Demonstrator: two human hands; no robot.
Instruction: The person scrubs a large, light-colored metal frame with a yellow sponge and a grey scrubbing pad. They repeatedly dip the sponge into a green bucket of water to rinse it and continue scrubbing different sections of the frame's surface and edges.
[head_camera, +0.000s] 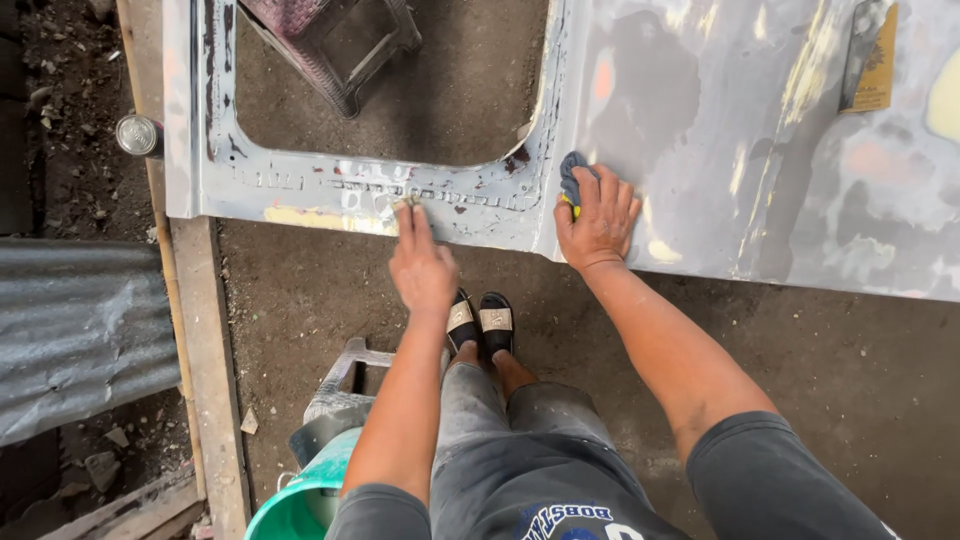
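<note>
Your right hand (598, 218) presses a dark blue pad (572, 176) flat on the grey car door panel (720, 130), grip closed around it. Your left hand (420, 262) rests fingers together on the panel's lower window frame edge. Green bucket (300, 505) sits by your legs.

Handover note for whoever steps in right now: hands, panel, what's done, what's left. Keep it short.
Left hand: fingertips flat on the lower edge of the grey body panel, below the window cutout; holds nothing.
Right hand: pressing a dark sanding pad against the panel beside the cutout's corner.
Around: green bucket by the left knee, metal can at the panel's far left corner, sandpaper sheet lying on the panel's far right.
Done: patches of filler and bare spots show across the panel.
Left: surface looks uneven and blotchy, so likely more rubbing.
</note>
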